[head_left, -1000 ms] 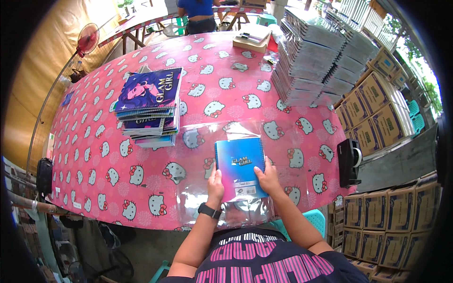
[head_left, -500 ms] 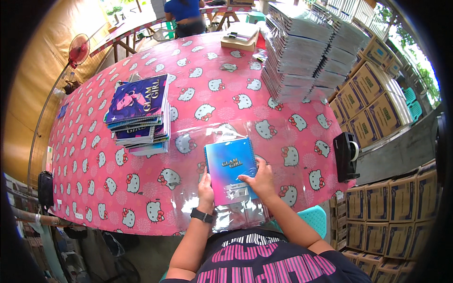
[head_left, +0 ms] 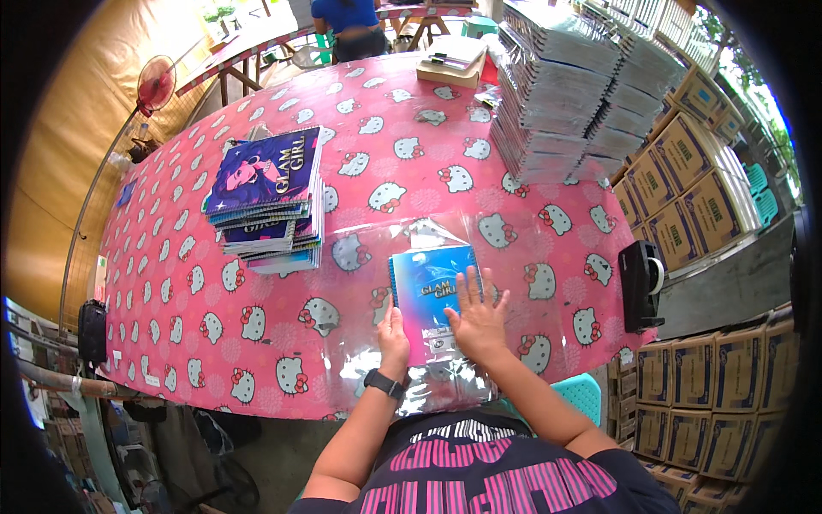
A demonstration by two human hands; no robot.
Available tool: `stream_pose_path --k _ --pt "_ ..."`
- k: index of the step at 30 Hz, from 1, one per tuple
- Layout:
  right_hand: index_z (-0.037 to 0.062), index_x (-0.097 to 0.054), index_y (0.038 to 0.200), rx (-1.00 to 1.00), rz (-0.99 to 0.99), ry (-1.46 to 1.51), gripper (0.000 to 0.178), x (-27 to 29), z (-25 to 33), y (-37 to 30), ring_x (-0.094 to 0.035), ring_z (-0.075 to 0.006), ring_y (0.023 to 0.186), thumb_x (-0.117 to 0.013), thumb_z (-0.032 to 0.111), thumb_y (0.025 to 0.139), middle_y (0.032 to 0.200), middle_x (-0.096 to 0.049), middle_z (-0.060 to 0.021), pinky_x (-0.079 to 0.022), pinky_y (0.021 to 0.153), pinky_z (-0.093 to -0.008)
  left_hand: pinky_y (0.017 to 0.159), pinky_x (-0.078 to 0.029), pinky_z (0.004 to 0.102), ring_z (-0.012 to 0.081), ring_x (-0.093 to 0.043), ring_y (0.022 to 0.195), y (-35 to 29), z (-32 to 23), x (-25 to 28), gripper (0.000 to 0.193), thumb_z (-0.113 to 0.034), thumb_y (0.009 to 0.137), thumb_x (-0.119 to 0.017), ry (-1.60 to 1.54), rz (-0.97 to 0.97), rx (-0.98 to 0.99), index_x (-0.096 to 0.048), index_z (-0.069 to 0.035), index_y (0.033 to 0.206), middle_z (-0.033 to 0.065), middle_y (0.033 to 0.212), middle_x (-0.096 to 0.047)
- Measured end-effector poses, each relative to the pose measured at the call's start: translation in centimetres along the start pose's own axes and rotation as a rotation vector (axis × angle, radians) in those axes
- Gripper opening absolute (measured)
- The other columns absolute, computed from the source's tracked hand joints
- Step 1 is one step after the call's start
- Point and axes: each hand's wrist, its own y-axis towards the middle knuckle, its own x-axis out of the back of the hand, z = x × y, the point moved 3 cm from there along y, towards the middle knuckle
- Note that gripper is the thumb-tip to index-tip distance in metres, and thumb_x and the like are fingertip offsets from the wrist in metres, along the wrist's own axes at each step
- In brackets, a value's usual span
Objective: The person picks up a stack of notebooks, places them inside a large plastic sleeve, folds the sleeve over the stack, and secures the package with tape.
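A spiral notebook [head_left: 417, 295] with a blue-to-pink cover lies in front of me on the pink table. Clear shiny plastic shows around and below it; whether the notebook is inside this plastic I cannot tell. My left hand [head_left: 393, 341] grips the notebook's lower left edge, some of its fingers hidden, with a dark watch on that wrist. Across the right part of the cover my right hand [head_left: 481, 324] lies flat, its fingers spread and pointing away from me.
A pile of spiral notebooks [head_left: 267, 184] stands at the left. Tall stacks of notebooks [head_left: 561, 94] rise at the far right. A black tape dispenser [head_left: 638, 287] sits on the right edge. Cartons [head_left: 698, 368] are stacked beyond it. Another person [head_left: 347, 26] is at the back.
My right hand has gone from holding the notebook's right edge to lying flat on its cover with fingers spread. My left hand stays at the left edge. The whole view has shifted slightly.
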Motion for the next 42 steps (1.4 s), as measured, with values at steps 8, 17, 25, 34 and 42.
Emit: stream_pose_path --k 8,17,25,34,42 --pt "0.0024 -0.019 0.146 0.109 0.095 0.038 0.066 0.2 0.6 0.5 -0.005 -0.0284 0.143 -0.033 0.044 0.096 0.155 -0.009 -0.0127 -0.013 0.106 -0.0646 0.08 -0.044 0.0365 0.0246 -0.058 0.089 1.8 0.7 2.9 0.046 -0.03 0.095 -0.048 0.458 0.09 -0.192 -0.048 -0.003 0.132 0.0184 0.095 -0.065" --pt "0.0048 -0.02 0.146 0.105 0.082 0.086 0.066 -0.9 -0.1 0.3 -0.005 -0.0269 0.143 -0.035 0.045 0.095 0.155 -0.008 -0.0116 -0.013 0.105 -0.0666 0.092 -0.036 0.0526 0.0292 -0.048 0.114 3.1 -2.4 9.5 0.059 -0.025 0.072 -0.076 1.329 -0.369 -0.798 -0.054 -0.013 0.126 0.0107 0.114 -0.063" --pt "0.0148 -0.038 0.14 0.166 -0.097 0.03 0.051 0.8 1.7 0.4 -0.029 -0.0332 0.131 -0.05 0.029 0.092 0.145 -0.032 -0.0112 -0.028 0.098 -0.0595 0.055 -0.05 0.0232 0.011 -0.061 0.062 0.7 -1.8 15.3 0.05 -0.005 0.076 -0.073 0.014 0.151 0.465 -0.051 0.0 0.121 0.0064 0.082 -0.065" --pt "0.0051 -0.072 0.079 0.194 0.181 0.725 0.036 2.6 1.8 4.3 -0.059 -0.0278 0.084 -0.075 0.04 0.073 0.079 -0.067 -0.0134 -0.046 0.078 -0.0343 0.056 -0.044 0.0193 0.005 -0.052 0.061 -1.6 -5.8 -1.6 0.055 -0.01 0.073 -0.079 -0.028 0.311 0.06 -0.049 -0.001 0.119 -0.0041 0.069 -0.054" --pt "0.0017 -0.071 0.077 -0.045 0.361 0.976 0.028 1.4 0.0 4.7 -0.06 -0.0134 0.07 -0.074 0.029 0.075 0.069 -0.065 -0.0087 -0.047 0.066 -0.0295 0.05 -0.039 0.0215 0.0051 -0.046 0.055 -1.1 -6.9 3.9 0.018 -0.012 0.085 -0.067 -0.151 0.079 0.082 -0.061 -0.004 0.099 -0.0039 0.068 -0.054"
